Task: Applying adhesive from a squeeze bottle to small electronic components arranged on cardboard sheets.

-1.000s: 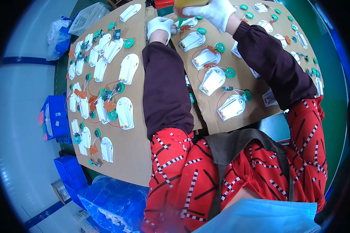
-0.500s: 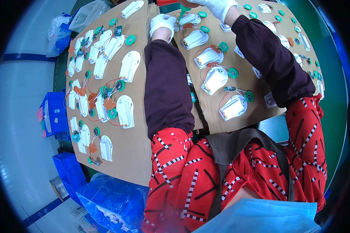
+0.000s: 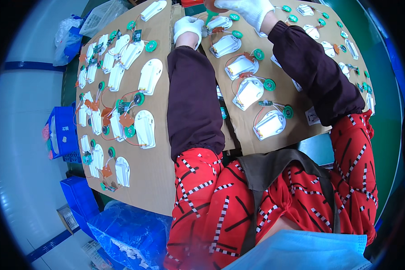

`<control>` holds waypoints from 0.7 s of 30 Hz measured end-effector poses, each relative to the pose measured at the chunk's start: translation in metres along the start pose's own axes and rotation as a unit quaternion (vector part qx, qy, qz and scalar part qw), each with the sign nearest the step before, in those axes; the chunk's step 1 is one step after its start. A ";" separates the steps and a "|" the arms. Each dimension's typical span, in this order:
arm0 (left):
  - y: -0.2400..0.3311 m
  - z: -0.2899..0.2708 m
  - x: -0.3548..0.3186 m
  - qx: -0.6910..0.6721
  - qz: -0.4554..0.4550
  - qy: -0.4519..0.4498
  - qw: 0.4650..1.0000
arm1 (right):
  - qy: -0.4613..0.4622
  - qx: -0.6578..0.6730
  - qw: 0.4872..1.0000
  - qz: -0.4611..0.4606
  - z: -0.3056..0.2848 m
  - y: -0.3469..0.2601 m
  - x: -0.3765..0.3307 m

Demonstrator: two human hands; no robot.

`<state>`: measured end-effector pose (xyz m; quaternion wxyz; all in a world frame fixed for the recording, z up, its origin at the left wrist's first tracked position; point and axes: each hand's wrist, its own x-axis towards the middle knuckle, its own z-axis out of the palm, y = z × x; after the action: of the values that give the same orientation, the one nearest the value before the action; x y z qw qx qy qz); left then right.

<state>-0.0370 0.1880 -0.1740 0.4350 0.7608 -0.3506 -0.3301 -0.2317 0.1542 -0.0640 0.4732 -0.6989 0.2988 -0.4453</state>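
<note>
My right hand [image 3: 249,10], in a white glove, is closed around a bottle with a green tapered nozzle [image 3: 210,17]; its body is mostly out of view at the top edge. The nozzle points down beside a white plastic housing [image 3: 220,22] with an orange patch and a green round speaker [image 3: 234,17]. Just left of that housing, my left hand [image 3: 187,28], also white-gloved, rests with its fingers drawn together. Whatever its fingertips pinch at the housing's edge is too small to make out.
Brown cardboard [image 3: 159,180] covers the table, with a gap between sheets. Many white housings [image 3: 271,124] with wires, speakers and small green boards lie in rows on both sides. Blue bins [image 3: 65,130] and a plastic-lined blue box [image 3: 126,234] stand at left.
My right hand and the bottle have shifted slightly left, with the nozzle a little lower beside the housing. My left hand stays in place.
</note>
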 end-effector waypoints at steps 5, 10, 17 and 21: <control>-0.005 0.003 0.002 0.010 0.000 0.009 1.000 | 0.004 0.043 0.999 -0.022 -0.008 0.008 -0.004; 0.005 0.000 -0.011 -0.020 -0.005 -0.001 1.000 | -0.025 0.144 0.989 -0.005 -0.010 0.007 -0.009; 0.029 -0.007 -0.034 -0.050 -0.031 -0.043 0.997 | -0.024 0.134 0.991 -0.006 -0.006 0.011 -0.012; 0.026 -0.016 -0.036 -0.060 -0.020 -0.035 0.997 | -0.018 0.132 0.991 -0.029 0.000 0.011 -0.010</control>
<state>-0.0497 0.2148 -0.1374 0.4607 0.7283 -0.3294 -0.3858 -0.2357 0.1589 -0.0773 0.5535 -0.6462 0.2082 -0.4823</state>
